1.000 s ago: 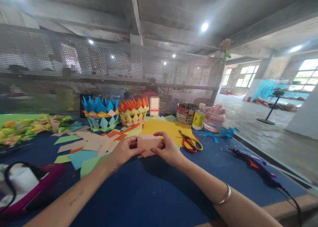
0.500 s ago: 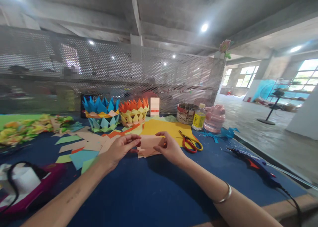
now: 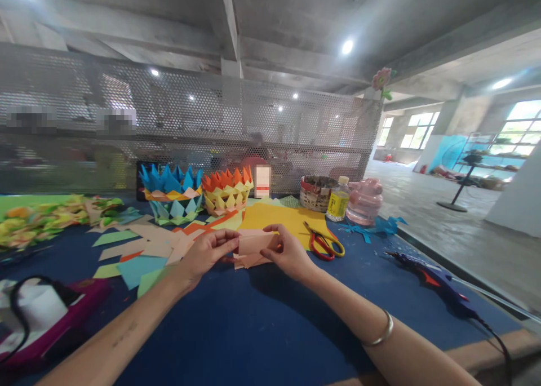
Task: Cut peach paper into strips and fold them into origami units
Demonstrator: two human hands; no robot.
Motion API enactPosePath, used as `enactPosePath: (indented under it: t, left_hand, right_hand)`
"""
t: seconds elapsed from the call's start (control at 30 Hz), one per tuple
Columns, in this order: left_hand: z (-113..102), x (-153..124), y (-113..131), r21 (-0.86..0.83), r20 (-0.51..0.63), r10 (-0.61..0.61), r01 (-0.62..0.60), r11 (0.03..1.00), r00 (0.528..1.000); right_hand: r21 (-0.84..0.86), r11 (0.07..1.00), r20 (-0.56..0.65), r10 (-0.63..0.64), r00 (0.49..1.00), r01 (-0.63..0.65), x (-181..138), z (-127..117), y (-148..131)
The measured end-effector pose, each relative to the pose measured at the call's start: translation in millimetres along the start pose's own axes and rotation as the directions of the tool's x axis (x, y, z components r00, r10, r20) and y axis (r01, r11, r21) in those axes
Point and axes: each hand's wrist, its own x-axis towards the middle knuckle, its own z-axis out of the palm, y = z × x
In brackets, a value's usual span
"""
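Between my two hands is a small piece of pale pink paper (image 3: 256,244), held just above other pink pieces on the blue table. My left hand (image 3: 210,253) pinches its left edge between thumb and fingers. At the right edge, my right hand (image 3: 291,253) grips the paper with curled fingers. Behind it lies a yellow paper sheet (image 3: 274,215), with red and yellow scissors (image 3: 324,243) on its right side. Loose coloured paper pieces (image 3: 139,266) spread out to the left of my left hand.
Two folded-paper baskets, one blue-topped (image 3: 171,194) and one orange-topped (image 3: 228,191), stand at the back. A woven basket (image 3: 318,194), a yellow-labelled bottle (image 3: 338,200) and a pink jug (image 3: 364,203) are right of them. A glue gun (image 3: 435,279) lies right; a magenta device (image 3: 63,313) sits left.
The pink paper and both hands have barely shifted; the left fingers sit slightly differently at the paper's left edge. Everything else on the table stays where it was.
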Motion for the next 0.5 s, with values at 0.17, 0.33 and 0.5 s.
enactPosePath:
  t: [0.17, 0.33, 0.5]
  left_hand:
    - [0.5, -1.2, 0.5, 0.020, 0.015, 0.010, -0.010, 1.000, 1.000]
    - [1.9, -2.5, 4.9, 0.037, 0.035, 0.009, -0.010, 0.999, 0.999]
    - [2.8, -3.4, 6.5, 0.052, 0.048, 0.008, -0.011, 0.999, 0.999]
  right_hand:
    - [-0.021, 1.000, -0.007, 0.000, 1.000, 0.000, -0.3, -0.3, -1.3]
    - [-0.023, 1.000, -0.011, -0.006, 1.000, 0.005, 0.0, -0.2, -1.5]
    - [-0.027, 1.000, -0.020, -0.008, 1.000, 0.008, 0.6, 0.4, 2.0]
